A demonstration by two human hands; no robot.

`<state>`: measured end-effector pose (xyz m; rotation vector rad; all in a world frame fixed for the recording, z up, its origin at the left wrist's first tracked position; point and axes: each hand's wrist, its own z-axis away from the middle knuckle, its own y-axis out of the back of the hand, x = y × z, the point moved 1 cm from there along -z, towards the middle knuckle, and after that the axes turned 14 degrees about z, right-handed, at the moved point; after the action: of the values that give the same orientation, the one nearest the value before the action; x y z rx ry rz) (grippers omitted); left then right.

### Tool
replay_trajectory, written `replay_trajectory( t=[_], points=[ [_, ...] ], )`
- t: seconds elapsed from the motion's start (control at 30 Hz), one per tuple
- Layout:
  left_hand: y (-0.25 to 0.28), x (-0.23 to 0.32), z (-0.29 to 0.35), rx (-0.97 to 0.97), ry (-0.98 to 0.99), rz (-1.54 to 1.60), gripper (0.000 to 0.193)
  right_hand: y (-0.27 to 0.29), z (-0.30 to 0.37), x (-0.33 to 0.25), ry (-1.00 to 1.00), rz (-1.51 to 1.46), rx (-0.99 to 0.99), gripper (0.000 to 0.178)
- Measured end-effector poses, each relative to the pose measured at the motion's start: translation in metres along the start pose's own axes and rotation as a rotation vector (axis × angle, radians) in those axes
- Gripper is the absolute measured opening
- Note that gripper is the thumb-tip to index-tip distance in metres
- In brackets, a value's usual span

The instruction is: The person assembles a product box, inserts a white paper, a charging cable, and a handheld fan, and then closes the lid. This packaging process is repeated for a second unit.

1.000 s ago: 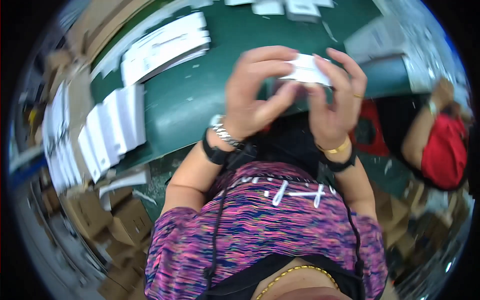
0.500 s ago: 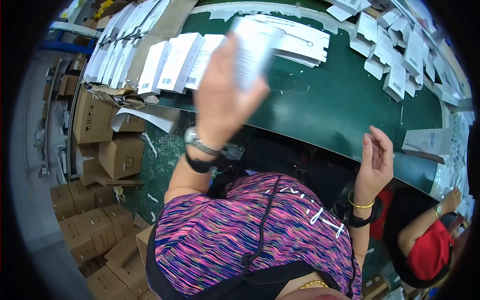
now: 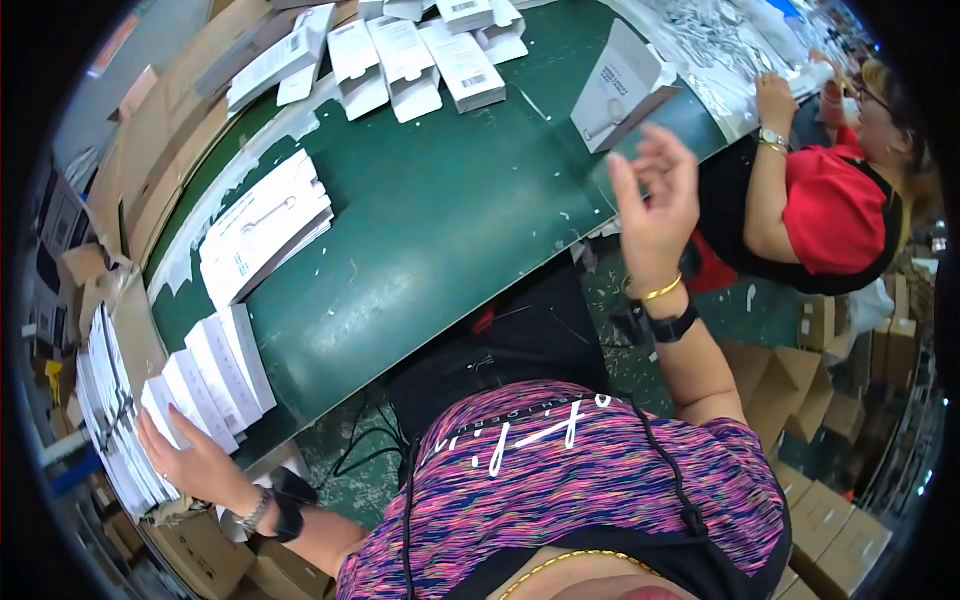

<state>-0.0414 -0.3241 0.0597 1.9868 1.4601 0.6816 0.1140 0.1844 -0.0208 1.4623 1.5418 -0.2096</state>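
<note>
My left hand lies at the near left end of a row of upright white boxes. Its fingers are stretched out, with thumb and fingertips against the end box. Over the table's front edge I hold up my right hand, empty, its fingers loosely bent and apart. Just beyond it, a white box with a printed utensil picture stands on the green table. A stack of flat white cartons lies behind the row.
Several white boxes, some with open flaps, lie along the far side. Packed flat cartons fill the far left. On the right, a co-worker in a red top reaches toward shiny wrapped items. Brown cardboard boxes stand on the floor.
My view has swung to the right. The white box my left hand carried through the air now stands in the row, which has grown by one. My right hand is still raised and empty.
</note>
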Motion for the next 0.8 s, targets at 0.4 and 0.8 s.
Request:
replay_trajectory(
  t=[0.4,0.8],
  points=[
    [-0.066,0.259,0.018,-0.529,-0.337,1.185,0.045,-0.021,-0.074,0.091,-0.121,-0.281,-0.524,0.076],
    [-0.103,0.308,0.024,-0.842,0.165,1.788,0.071,-0.023,0.043,-0.057,0.118,-0.126,-0.303,0.066]
  ],
)
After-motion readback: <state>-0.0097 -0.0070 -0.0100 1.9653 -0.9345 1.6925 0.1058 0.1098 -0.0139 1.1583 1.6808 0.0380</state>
